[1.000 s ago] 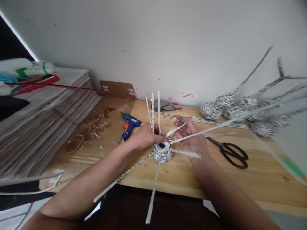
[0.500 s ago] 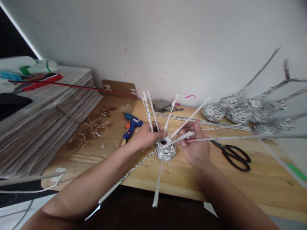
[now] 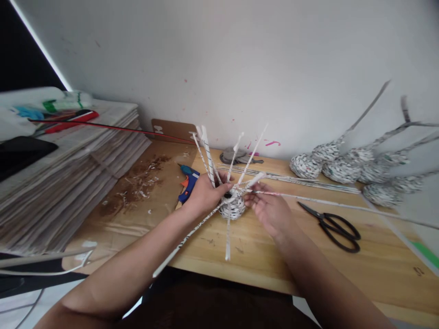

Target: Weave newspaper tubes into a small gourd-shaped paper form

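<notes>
A small round woven piece (image 3: pixel 232 208) of rolled newspaper, with a dark hole in its top, sits between my hands. Loose paper tubes fan out from it, some upright, others toward me. My left hand (image 3: pixel 209 194) is closed on its left rim, thumb on top near the hole and the other fingers mostly hidden behind the upright tubes. On the right side, my right hand (image 3: pixel 272 210) has its fingers bent around a long paper tube (image 3: pixel 320 202) that runs from the weave off to the right. Those fingertips are close against the woven wall.
Black-handled scissors (image 3: pixel 334 226) lie on the right, a blue glue gun (image 3: pixel 188 183) on the left. Several woven balls (image 3: pixel 341 169) with tails stand at the back right. Paper tubes (image 3: pixel 291 177) and a grey cloth (image 3: pixel 236 156) lie behind. Stacked newspapers (image 3: pixel 85 169) rise at left.
My right hand has dropped lower and closer to the woven piece, and the long tube slants downward to the right. The upright tubes lean differently, and the view has shifted slightly.
</notes>
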The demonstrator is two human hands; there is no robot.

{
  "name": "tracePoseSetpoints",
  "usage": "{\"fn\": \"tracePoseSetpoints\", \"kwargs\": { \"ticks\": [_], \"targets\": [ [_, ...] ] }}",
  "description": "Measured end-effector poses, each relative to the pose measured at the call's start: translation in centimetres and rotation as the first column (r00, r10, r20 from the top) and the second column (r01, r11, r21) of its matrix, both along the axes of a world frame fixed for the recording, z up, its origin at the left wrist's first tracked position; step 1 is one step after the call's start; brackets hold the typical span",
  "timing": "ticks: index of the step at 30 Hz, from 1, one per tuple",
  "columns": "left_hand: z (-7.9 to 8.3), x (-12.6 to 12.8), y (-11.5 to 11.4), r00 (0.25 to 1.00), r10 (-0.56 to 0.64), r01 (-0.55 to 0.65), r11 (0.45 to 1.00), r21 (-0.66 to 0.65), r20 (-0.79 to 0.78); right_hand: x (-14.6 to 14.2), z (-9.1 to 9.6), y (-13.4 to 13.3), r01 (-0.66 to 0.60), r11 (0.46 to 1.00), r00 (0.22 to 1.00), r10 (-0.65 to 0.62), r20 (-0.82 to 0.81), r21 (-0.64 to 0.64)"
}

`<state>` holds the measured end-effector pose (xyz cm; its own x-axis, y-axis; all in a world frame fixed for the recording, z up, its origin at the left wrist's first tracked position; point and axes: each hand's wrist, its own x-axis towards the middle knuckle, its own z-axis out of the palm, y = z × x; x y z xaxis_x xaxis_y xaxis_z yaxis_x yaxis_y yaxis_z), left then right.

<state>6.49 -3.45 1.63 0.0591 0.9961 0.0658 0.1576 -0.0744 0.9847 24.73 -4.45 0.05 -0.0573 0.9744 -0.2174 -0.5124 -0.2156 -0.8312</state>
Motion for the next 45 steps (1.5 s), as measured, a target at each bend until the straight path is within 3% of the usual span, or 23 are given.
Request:
{"fn": "tracePoseSetpoints", "kwargs": {
  "ticks": [3,5,11,14,16,19,23,25,26,28,30,31,33,36,39,42,45],
  "targets": [
    [0.0,-0.2,-0.1,1.000,0.011,-0.011,1.000,-0.011,-0.014,-0.5,0.0,-0.5,-0.141,0.989,0.989,0.138,0.056,0.048],
    [0.0,-0.2,-0.2,1.000,-0.007,0.007,1.000,-0.025,-0.020,-0.8,0.2,-0.9,-0.161,0.980,0.985,0.152,0.081,0.115],
    [-0.3,-0.6,-0.2,0.981,-0.187,0.183,0.980,-0.075,-0.054,-0.9,0.6,-1.5,-0.125,0.952,0.920,0.005,0.393,0.280],
    [-0.3,-0.6,-0.2,0.969,-0.217,0.210,0.975,-0.069,-0.116,-0.9,0.9,-1.6,-0.104,0.945,0.902,-0.041,0.430,0.309],
    [-0.3,-0.4,-0.2,0.980,-0.165,0.157,0.984,-0.081,-0.106,-0.9,1.0,-1.5,-0.081,0.953,0.906,-0.052,0.420,0.292],
    [-0.4,-0.2,-0.2,0.995,-0.095,0.092,0.990,-0.107,-0.022,-0.6,1.0,-1.1,-0.092,0.982,0.901,0.012,0.433,0.164],
    [-0.5,-0.1,-0.1,0.998,-0.036,0.043,0.991,-0.125,0.061,-0.1,1.2,-1.1,-0.251,0.966,0.852,0.251,0.459,-0.061],
    [-0.7,-0.2,0.0,0.997,-0.042,0.050,0.991,-0.126,0.061,0.0,1.5,-1.6,-0.325,0.944,0.809,0.310,0.499,-0.059],
    [-0.7,-0.2,0.0,0.996,-0.063,0.069,0.990,-0.125,0.056,0.0,1.8,-1.9,-0.330,0.944,0.778,0.264,0.570,0.014],
    [-1.0,-0.3,0.1,0.993,-0.108,0.113,0.987,-0.116,0.050,0.0,2.1,-2.2,-0.293,0.907,0.661,-0.036,0.750,0.302],
    [-1.2,-0.3,0.1,0.990,-0.131,0.135,0.986,-0.101,0.046,0.1,2.1,-2.2,-0.323,0.754,0.450,-0.409,0.794,0.572],
    [-1.3,-0.3,0.1,0.990,-0.135,0.139,0.986,-0.094,0.040,0.2,2.0,-2.1,-0.373,0.678,0.355,-0.527,0.772,0.634],
    [-1.5,-0.3,0.0,0.990,-0.141,0.141,0.987,-0.082,0.008,0.3,1.6,-1.8,-0.478,0.606,0.244,-0.604,0.759,0.636],
    [-1.5,-0.2,-0.2,0.987,-0.146,0.142,0.988,-0.066,-0.070,0.5,1.0,-1.6,-0.533,0.631,0.192,-0.558,0.807,0.563],
    [-1.3,-0.1,-0.4,0.984,-0.157,0.152,0.986,-0.063,-0.081,0.3,0.7,-1.7,-0.473,0.671,0.211,-0.543,0.812,0.571],
    [-1.2,0.1,-0.5,0.985,-0.167,0.164,0.985,-0.058,-0.046,0.0,0.8,-1.9,-0.382,0.715,0.288,-0.510,0.811,0.585],
    [-1.4,0.4,-0.7,0.985,-0.170,0.171,0.984,-0.044,0.025,-0.4,1.0,-1.9,-0.251,0.800,0.419,-0.419,0.806,0.546]
  ]
}}
